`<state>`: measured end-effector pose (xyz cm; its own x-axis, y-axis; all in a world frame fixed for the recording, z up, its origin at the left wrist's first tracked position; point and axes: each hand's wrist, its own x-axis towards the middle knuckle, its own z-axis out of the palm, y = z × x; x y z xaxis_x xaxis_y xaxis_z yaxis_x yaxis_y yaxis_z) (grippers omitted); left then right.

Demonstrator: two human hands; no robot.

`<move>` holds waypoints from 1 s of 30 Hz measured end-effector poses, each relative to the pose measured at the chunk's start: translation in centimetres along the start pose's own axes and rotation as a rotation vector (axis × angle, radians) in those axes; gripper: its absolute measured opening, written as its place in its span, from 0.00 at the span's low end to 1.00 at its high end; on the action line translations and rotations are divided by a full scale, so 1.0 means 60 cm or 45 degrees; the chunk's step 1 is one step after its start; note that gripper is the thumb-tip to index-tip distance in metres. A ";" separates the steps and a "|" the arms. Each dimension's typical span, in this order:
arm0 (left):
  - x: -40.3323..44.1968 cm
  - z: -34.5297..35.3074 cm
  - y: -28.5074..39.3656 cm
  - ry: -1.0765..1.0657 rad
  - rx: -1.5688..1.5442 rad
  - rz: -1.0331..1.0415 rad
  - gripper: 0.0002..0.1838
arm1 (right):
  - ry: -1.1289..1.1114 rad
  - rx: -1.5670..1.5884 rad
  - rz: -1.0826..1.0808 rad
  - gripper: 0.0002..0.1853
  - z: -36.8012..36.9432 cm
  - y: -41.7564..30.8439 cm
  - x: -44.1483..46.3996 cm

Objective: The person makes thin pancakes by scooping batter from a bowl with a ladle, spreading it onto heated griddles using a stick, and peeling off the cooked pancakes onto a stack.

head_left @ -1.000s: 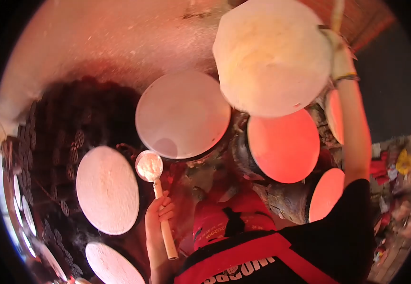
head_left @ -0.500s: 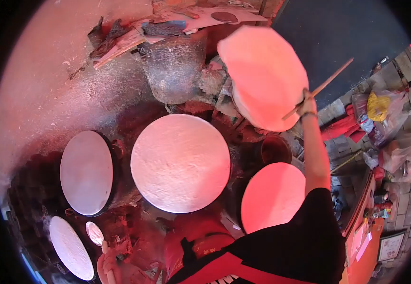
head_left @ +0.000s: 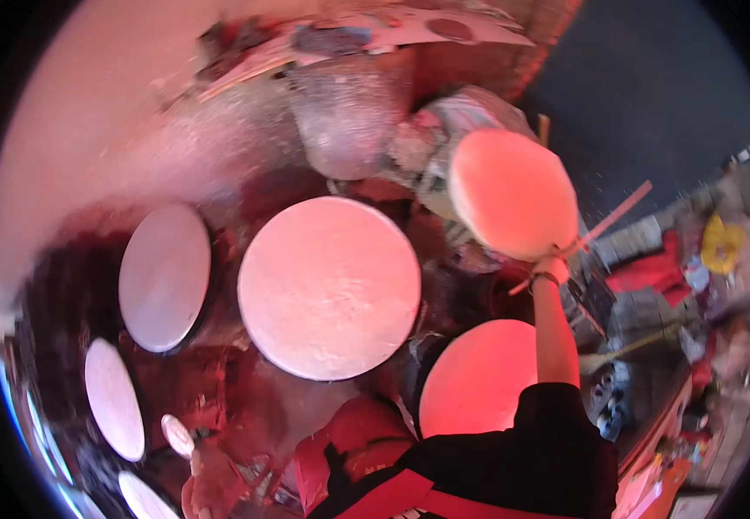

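- Grey griddle [head_left: 165,277] left of the central griddle [head_left: 330,290], bucket [head_left: 349,112] beyond it
- Right hand [head_left: 551,264], right of that griddle, pinches the round sheet [head_left: 513,195] by its near edge, plus a stick [head_left: 615,213]
- Left hand [head_left: 216,484], nearer left, blurred, seemingly grips the ladle [head_left: 178,435]

Far ledge [head_left: 405,36]: dk bundle [head_left: 331,39] L, dk round pc [head_left: 450,30] R. Paved flr [head_left: 644,315], R: crumpled red stuff [head_left: 651,275], yellow bag [head_left: 723,244] adj.
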<state>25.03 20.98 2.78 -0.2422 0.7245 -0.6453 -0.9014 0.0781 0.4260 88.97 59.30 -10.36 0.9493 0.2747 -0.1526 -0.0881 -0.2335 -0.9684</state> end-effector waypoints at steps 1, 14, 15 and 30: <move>-0.034 -0.018 -0.001 0.048 0.011 0.072 0.16 | -0.145 0.099 -0.091 0.22 0.011 0.105 0.114; -0.354 -0.250 -0.208 -0.076 -1.869 0.513 0.05 | -2.809 -0.497 0.184 0.24 -0.158 0.067 -0.962; -0.393 -0.290 -0.210 -0.006 -1.853 0.596 0.04 | -3.036 -0.649 0.257 0.26 -0.229 0.084 -1.042; -0.585 -0.710 -0.131 1.382 -0.745 1.041 0.05 | -4.084 -1.156 -0.347 0.30 -0.728 0.306 -1.396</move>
<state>25.33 -34.25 -4.92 -0.6486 -0.4449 -0.6175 -0.3349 -0.5618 0.7565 21.02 -8.72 -6.75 -0.7931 -0.4929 -0.3579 0.3362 0.1359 -0.9320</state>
